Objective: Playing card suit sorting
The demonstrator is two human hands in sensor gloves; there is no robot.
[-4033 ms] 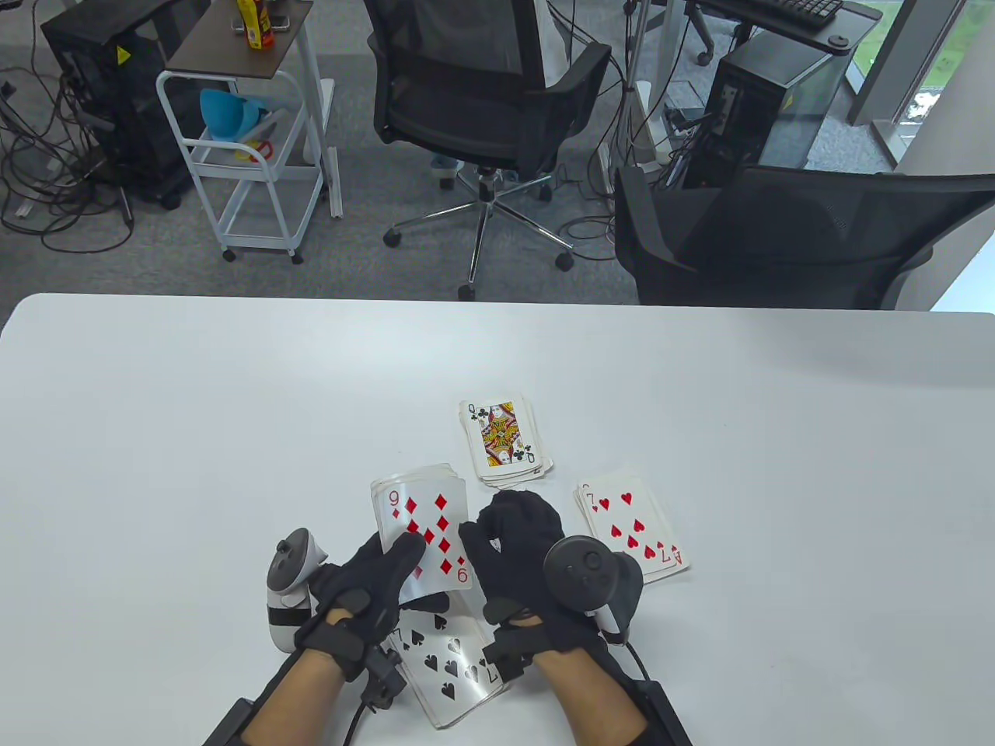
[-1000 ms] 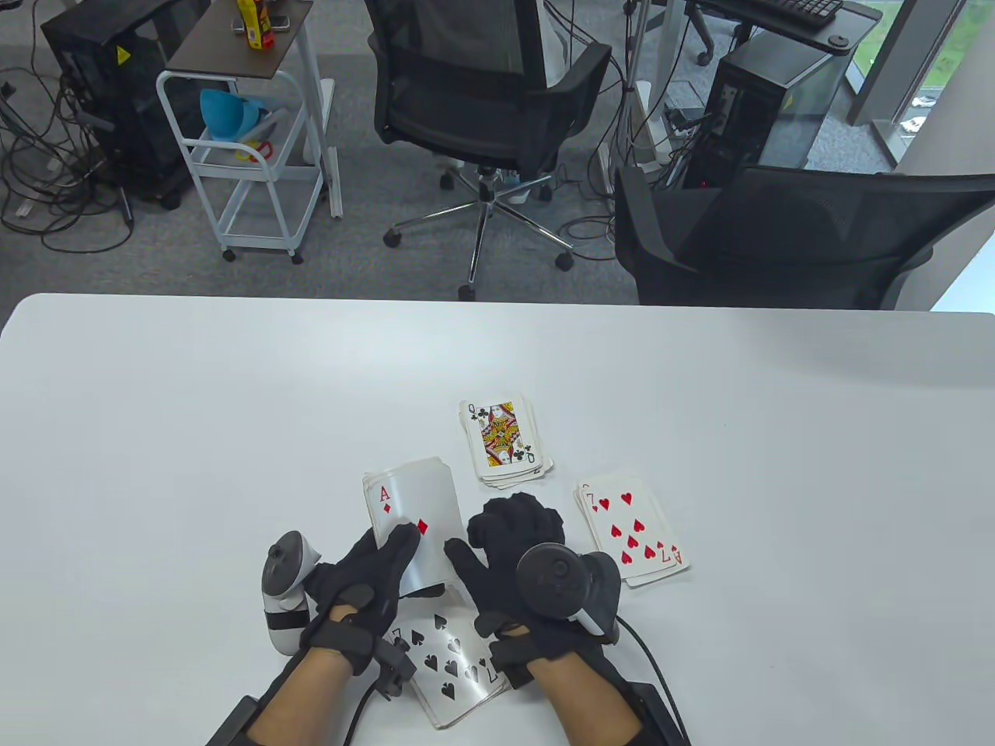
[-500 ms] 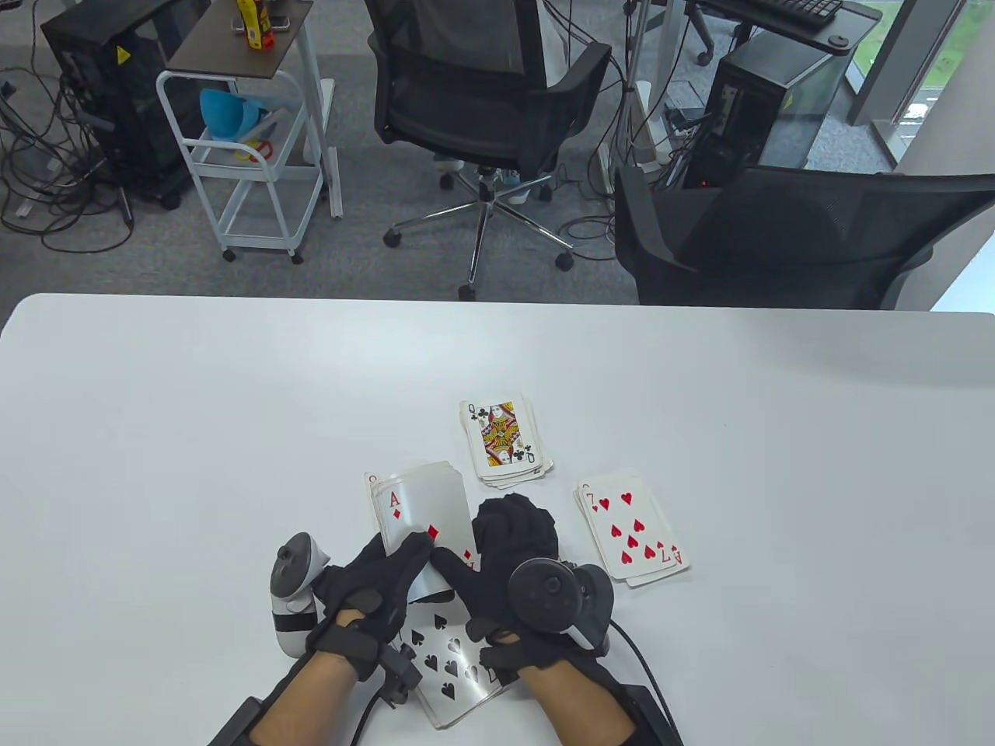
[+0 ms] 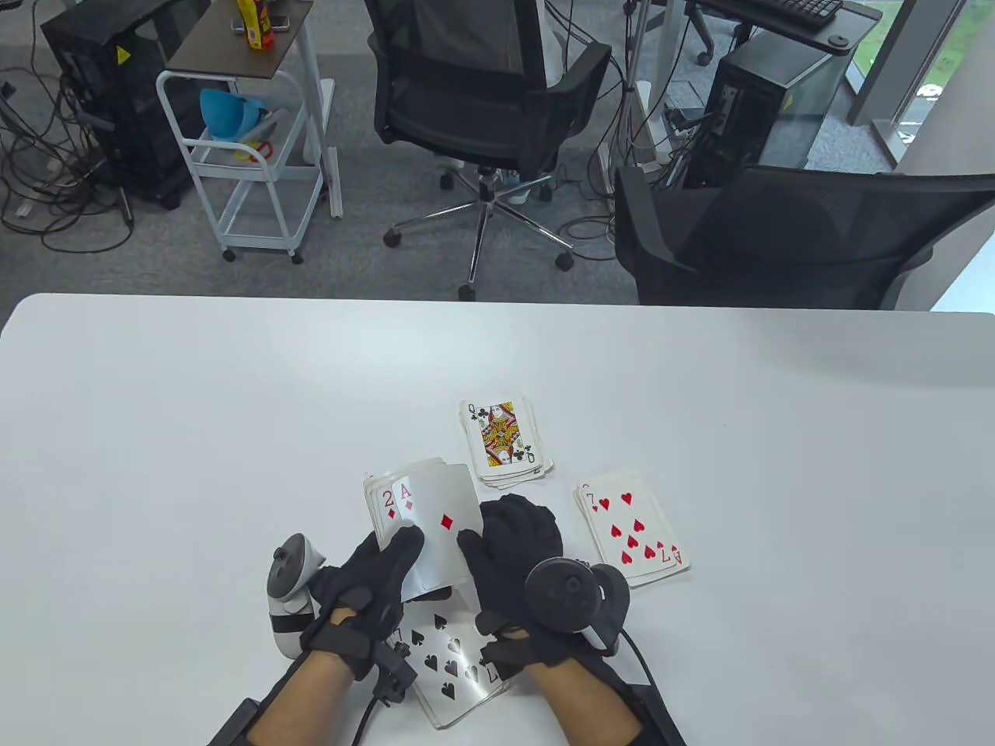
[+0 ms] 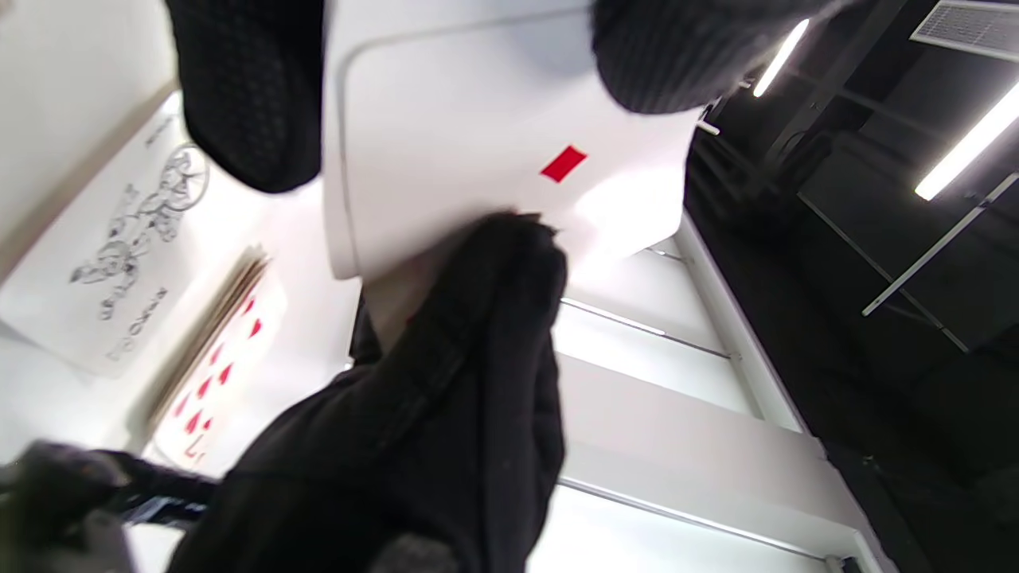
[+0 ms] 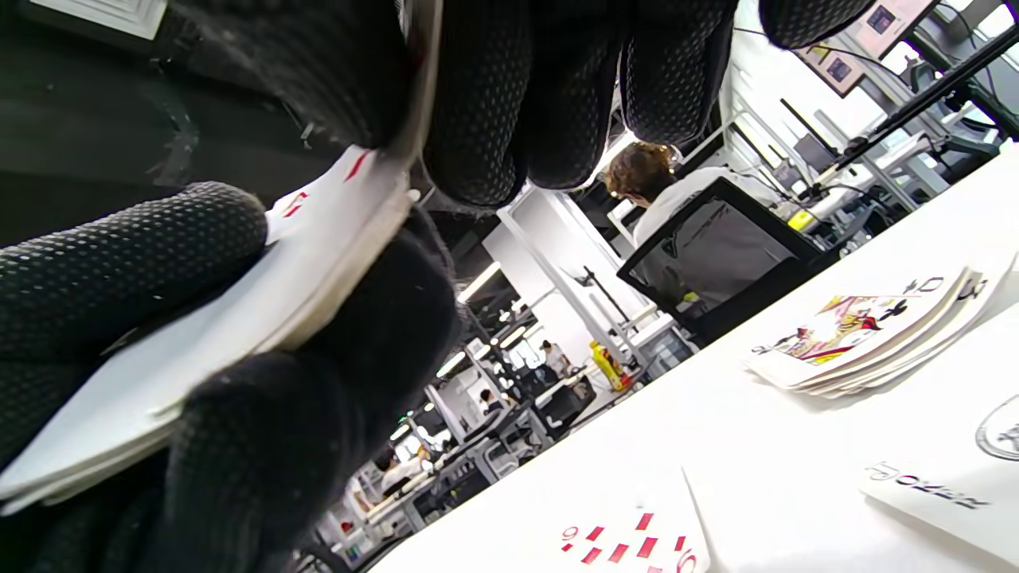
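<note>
Spades pile point(image 4: 449, 670): nearest the person, face up on the desk point(image 4: 155, 435), a seven of spades on top, partly under both wrists.
Left hand point(image 4: 371, 576): fingers curled under the held deck point(image 4: 404, 513), thumb pressed on its face; it grips the cards above the desk.
Right hand point(image 4: 513, 553): thumb on the ace of diamonds point(image 4: 439, 528), fingers curled behind the card's right edge, pinching it.
Ace of diamonds: top card of the deck, set off to the right so a two of diamonds point(image 4: 382, 509) shows at its left.
Hearts pile point(image 4: 633, 536): face up to the right of the hands, seven of hearts on top, apart from them.
Clubs pile point(image 4: 504, 441): face up just beyond the hands, queen of clubs on top.
Behind the desk: two black office chairs point(image 4: 482, 93) and a white cart point(image 4: 249, 155).
</note>
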